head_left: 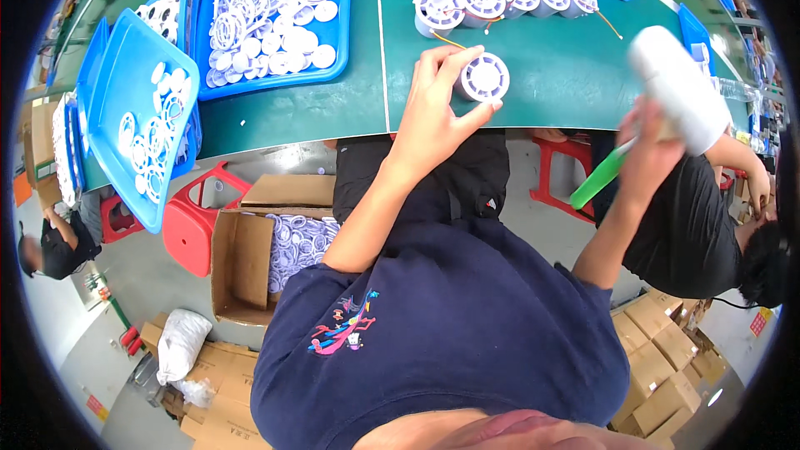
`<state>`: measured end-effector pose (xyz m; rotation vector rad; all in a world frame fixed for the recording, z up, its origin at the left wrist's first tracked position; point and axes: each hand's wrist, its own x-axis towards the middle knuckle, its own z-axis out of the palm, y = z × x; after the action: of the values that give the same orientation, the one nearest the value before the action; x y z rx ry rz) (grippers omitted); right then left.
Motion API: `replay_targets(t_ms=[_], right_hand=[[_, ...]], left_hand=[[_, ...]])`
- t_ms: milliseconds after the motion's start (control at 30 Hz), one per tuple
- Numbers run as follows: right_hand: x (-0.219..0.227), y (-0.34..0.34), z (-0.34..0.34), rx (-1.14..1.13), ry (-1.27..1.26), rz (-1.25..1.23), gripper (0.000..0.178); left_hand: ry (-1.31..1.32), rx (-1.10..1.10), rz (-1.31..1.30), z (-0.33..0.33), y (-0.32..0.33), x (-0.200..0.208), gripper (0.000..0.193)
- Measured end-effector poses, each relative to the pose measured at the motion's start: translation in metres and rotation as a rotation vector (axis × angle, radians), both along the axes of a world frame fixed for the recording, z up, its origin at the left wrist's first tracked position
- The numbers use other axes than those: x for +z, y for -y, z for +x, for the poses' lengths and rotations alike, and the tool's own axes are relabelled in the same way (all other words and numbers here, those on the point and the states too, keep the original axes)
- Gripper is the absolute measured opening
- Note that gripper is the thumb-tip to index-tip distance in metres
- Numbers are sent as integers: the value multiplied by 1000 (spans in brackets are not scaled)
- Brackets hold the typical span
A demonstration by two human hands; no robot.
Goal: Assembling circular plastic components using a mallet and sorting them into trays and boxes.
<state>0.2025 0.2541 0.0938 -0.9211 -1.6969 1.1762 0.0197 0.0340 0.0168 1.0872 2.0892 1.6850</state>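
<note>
My left hand is closed round a small grey-white cylindrical unit with a slotted round cap, near the table's front edge. A thin yellow-orange wire shows above the fingers. Off to the right, my right hand grips a mallet close to its head and holds it raised. Its head is a thick white cylinder, blurred; the green end of the handle sticks out below the hand. Beyond my left hand stand several similar capped cylinders, some with thin wires.
Left on the green table, a blue tray holds white rings and discs. Another blue tray tilts over the edge with similar parts. Below are an open carton of rings and a red stool. Someone sits at right.
</note>
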Motion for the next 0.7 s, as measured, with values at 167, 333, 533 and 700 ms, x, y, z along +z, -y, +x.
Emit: replay_targets(t_ms=[167,333,533,700], right_hand=[[-24,70,-12,361,258,328,31],[-20,94,-30,434,417,388,29],[-27,96,-25,267,278,358,26],[-22,95,-23,243,142,-3,24]], left_hand=[[48,-41,10,-3,-1,-1,68],[22,-48,11,0,-3,-3,79],[64,86,76,12,-10,2,89],[-32,-44,0,6,-7,-13,92]])
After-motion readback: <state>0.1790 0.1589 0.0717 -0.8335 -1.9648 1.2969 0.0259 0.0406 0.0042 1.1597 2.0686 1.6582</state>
